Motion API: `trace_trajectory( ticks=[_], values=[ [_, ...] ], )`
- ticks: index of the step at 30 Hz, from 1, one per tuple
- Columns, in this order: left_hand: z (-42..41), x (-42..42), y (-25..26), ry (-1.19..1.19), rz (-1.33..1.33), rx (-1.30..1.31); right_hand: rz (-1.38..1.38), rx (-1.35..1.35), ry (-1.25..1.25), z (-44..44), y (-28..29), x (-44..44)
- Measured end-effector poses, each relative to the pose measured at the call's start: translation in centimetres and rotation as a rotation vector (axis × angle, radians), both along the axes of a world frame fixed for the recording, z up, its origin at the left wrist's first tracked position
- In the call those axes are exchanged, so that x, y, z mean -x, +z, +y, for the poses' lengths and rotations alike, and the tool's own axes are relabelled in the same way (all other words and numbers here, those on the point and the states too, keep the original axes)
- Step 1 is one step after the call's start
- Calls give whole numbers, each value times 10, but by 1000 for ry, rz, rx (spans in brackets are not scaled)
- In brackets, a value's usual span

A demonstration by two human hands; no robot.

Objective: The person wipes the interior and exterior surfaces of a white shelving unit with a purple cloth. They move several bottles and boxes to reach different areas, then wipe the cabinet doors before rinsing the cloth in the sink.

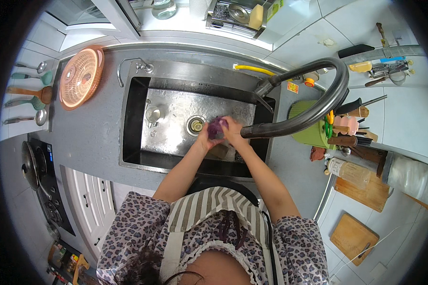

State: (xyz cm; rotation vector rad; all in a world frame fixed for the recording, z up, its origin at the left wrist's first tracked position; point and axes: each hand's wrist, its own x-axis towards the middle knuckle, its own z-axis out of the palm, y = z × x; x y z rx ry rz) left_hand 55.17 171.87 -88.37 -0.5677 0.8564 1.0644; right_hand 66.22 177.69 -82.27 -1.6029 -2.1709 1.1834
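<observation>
Over the stainless steel sink (171, 142), my left hand (204, 139) and my right hand (233, 131) hold a purple thing (216, 128) between them; it may be a purple onion or a piece of cabbage, but the picture does not settle which. Just left of the hands lies the sink drain (196, 125) with something pale in it. A small clear cup (154, 114) stands on the sink floor at the left. The head of the large curved faucet (289, 130) reaches close to my right hand. Below the hands a brownish flat thing is partly hidden.
Pink plastic baskets (81, 77) sit on the counter at the left, beyond a small tap (137, 66). A green holder (303, 107) with knives and scissors stands at the right, near a clear bottle (349, 172). A black cooktop (55, 188) is at the lower left.
</observation>
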Motion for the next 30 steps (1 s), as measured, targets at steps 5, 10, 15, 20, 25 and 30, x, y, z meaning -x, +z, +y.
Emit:
trace_trajectory(
  ticks=[5,10,15,20,25,30],
  values=[
    [12,4,-13,-38,-144,-101,-14,-143,321,-42,60,-2],
    [37,18,2,-154,-89,-92,-244,42,23,-57,41,-51],
    [38,11,41,-441,394,-113,285,1329,-439,-36,-2,-87],
    [15,-8,59,-1119,1817,-658,1064,1547,-451,-26,2,-47],
    [-9,-16,77,-1176,2420,-861,1256,1336,-607,-14,-25,1],
    [16,30,109,-1230,1739,-1105,1316,1210,-748,-5,-36,14]
  ],
)
